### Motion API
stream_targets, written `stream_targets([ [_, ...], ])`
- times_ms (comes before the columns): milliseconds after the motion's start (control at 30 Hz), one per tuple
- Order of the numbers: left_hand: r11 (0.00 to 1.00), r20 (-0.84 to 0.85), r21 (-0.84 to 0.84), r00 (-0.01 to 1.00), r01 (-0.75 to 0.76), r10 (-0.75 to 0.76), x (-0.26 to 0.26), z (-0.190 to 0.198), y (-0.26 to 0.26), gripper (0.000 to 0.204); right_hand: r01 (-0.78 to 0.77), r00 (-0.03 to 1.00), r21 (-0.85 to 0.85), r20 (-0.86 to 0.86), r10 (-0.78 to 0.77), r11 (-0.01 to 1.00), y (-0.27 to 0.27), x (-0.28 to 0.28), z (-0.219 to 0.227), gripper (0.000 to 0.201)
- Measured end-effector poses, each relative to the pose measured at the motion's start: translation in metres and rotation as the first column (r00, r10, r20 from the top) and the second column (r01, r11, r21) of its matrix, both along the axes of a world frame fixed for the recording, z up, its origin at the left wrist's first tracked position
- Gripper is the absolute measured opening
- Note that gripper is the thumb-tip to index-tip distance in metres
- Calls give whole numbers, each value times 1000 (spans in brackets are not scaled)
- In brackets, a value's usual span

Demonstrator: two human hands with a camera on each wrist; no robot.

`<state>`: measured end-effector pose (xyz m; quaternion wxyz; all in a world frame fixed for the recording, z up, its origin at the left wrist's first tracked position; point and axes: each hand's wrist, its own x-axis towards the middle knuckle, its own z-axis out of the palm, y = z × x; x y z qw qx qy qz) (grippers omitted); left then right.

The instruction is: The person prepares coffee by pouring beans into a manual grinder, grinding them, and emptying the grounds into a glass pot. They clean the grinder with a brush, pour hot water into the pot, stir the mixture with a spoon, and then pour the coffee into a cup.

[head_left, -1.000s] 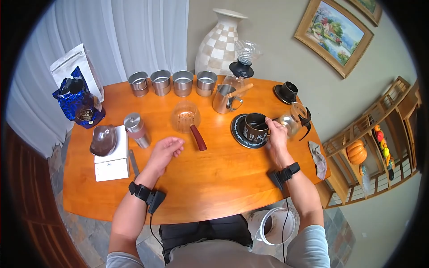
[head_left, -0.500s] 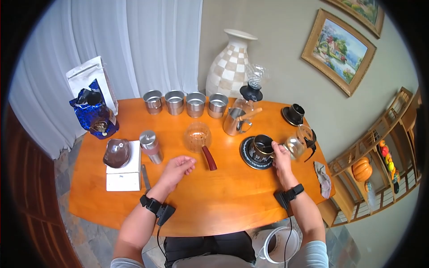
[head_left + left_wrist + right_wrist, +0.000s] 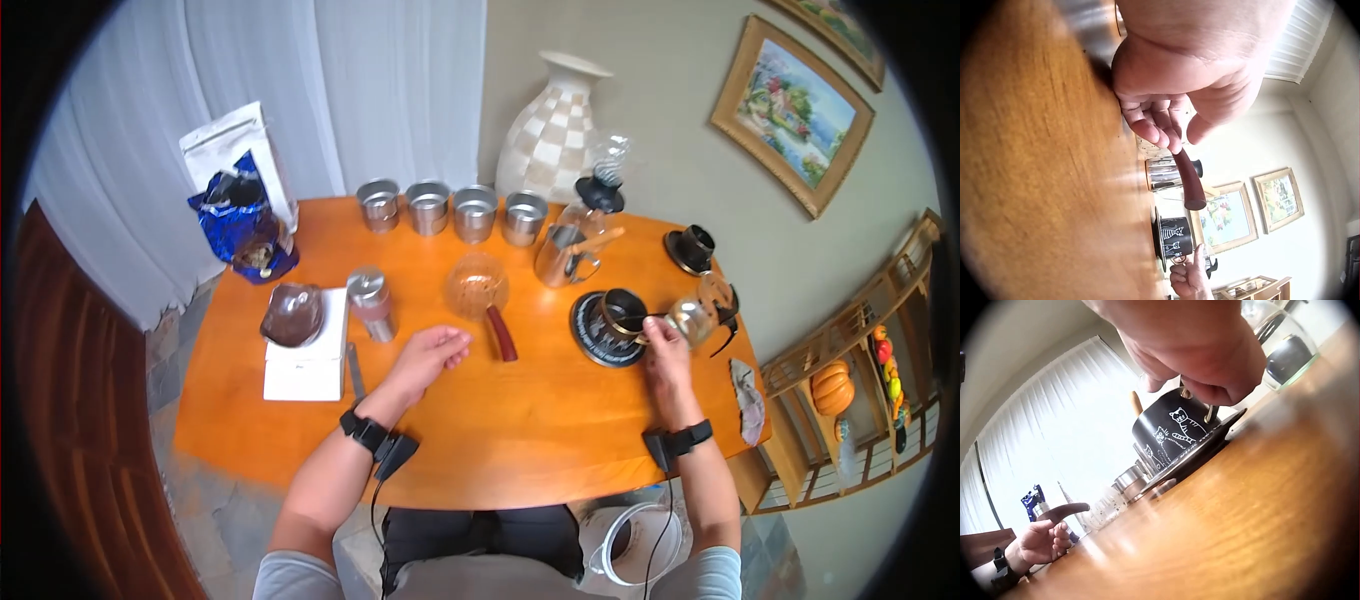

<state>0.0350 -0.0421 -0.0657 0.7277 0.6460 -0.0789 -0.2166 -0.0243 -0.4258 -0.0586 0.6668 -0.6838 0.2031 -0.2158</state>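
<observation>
My right hand [image 3: 668, 358] pinches the handle of a black mug [image 3: 618, 318] with white cat drawings, its thumb on top. The mug [image 3: 1172, 428] stands over a black saucer [image 3: 583, 335] with white lettering round its rim; its base is right at the saucer in the right wrist view. My left hand [image 3: 432, 362] hangs over the table with loosely curled fingers and nothing in them. Just beyond it is a clear glass pot [image 3: 470, 285] with a red-brown handle [image 3: 503, 335]. In the left wrist view that handle [image 3: 1191, 181] overlaps my fingertips.
A glass carafe [image 3: 690, 318] stands close right of my right hand, with a grey cloth [image 3: 746, 400] nearer. Behind are a steel pitcher [image 3: 555, 262] and several steel cups [image 3: 475, 215]. On the left, a grinder [image 3: 372, 305] stands beside a white scale [image 3: 305, 370] bearing a brown dish [image 3: 293, 315].
The head view has shifted, so the table's things appear farther right. My right hand stays at the mug's handle, and the mug leans slightly right in the head view. My left hand remains free.
</observation>
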Motion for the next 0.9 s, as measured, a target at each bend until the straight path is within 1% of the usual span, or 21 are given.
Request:
stream_targets([
  [33, 1000, 15, -6, 1000, 9, -9, 1, 0, 1, 19, -34, 991, 9, -126, 35, 999, 4, -14, 18, 35],
  [67, 1000, 6, -4, 1000, 11, -11, 2, -2, 0, 19, -125, 982, 26, -141, 127, 992, -13, -20, 10, 33],
  [100, 1000, -1, -3, 1000, 4, -4, 3, -4, 0, 19, 2, 990, 6, -140, -1, 1000, 4, -31, 29, 33],
  [133, 1000, 7, -4, 1000, 6, -6, 4, -5, -2, 20, 73, 986, -62, -145, -81, 995, 0, -39, 33, 33],
  [167, 1000, 14, -5, 1000, 1, -1, 4, -7, -1, 20, 153, 981, -152, -94, -168, 977, 1, -46, 38, 35],
  [200, 999, -2, 3, 999, -43, 43, 5, -6, 1, 20, 198, 975, -179, -60, -212, 964, 4, -52, 47, 36],
  [233, 1000, 12, 1, 1000, -23, 23, 4, -5, 0, 20, 189, 981, -126, -9, -192, 974, 2, -57, 54, 34],
  [267, 1000, 24, 3, 1000, 15, -16, 4, -4, -1, 20, 131, 990, -102, 63, -125, 986, -6, -60, 57, 30],
  [300, 1000, 7, 16, 1000, 17, -17, 5, -5, -1, 20, 122, 987, -126, 122, -107, 985, 17, -69, 84, 27],
  [333, 1000, 9, 15, 1000, 11, -11, 6, -7, -2, 19, 112, 972, -150, 220, -78, 982, 33, -75, 105, 29],
  [367, 1000, 10, 17, 1000, 7, -8, 6, -9, -2, 19, 61, 941, -178, 339, 2, 982, 43, -84, 122, 33],
  [400, 999, -13, 38, 1000, 21, -20, 6, -9, -1, 19, 171, 898, -290, 440, -28, 942, 61, -90, 142, 38],
  [433, 1000, -15, 19, 1000, 13, -13, 5, -9, -1, 18, 103, 855, -376, 507, 111, 921, 60, -101, 155, 42],
  [467, 1000, -7, -3, 1000, 8, -8, 5, -8, -2, 18, 93, 808, -432, 559, 185, 897, 64, -109, 168, 46],
  [533, 1000, -12, 3, 1000, 26, -26, 7, -6, -1, 17, 49, 668, -550, 638, 382, 834, 88, -123, 193, 54],
  [600, 1000, -2, -5, 1000, 24, -24, 6, -4, -2, 17, -30, 495, -619, 673, 549, 785, 107, -130, 217, 63],
  [633, 1000, -6, -14, 1000, 20, -21, 5, -3, -2, 17, -58, 420, -627, 690, 589, 777, 114, -133, 226, 68],
  [667, 1000, -9, -23, 1000, 12, -12, 4, -2, -1, 17, -56, 358, -683, 667, 653, 728, 123, -135, 234, 68],
  [800, 1000, -6, -6, 1000, 1, -1, 4, -4, 0, 17, -3, 298, -735, 646, 703, 678, 137, -133, 234, 66],
  [900, 1000, -19, -9, 1000, 16, -16, 5, -5, -1, 17, 12, 299, -753, 631, 716, 658, 143, -128, 231, 65],
])
